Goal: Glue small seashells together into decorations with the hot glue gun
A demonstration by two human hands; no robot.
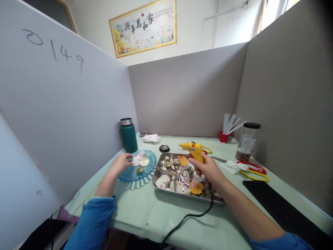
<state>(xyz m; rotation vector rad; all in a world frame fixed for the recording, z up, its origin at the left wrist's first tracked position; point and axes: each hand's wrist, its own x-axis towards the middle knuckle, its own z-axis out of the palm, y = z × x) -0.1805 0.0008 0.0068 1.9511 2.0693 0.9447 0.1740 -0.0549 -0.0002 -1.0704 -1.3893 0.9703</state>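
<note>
My right hand point(208, 167) is wrapped round the handle of a yellow hot glue gun point(191, 147), its nozzle pointing left above the metal tray point(156, 185). A black cord runs from the gun down over the table's front edge. Shells of many kinds fill the tray, among them an orange scallop shell point(196, 188). On the left, my left hand point(121, 164) is over a blue, scalloped glass plate point(153, 162), fingers curled together at the edge of a white shell point(136, 160). What its fingertips pinch is too small to make out. A pale yellow shell point(144, 161) lies beside it.
A green bottle point(129, 137) stands behind the plate. A round lid point(164, 148) and a white packet point(151, 138) lie farther back. At right are glue sticks in a red cup point(223, 137), a jar point(246, 144), red-and-yellow scissors handles point(256, 173) and a black slab point(275, 205). Grey partitions enclose the table.
</note>
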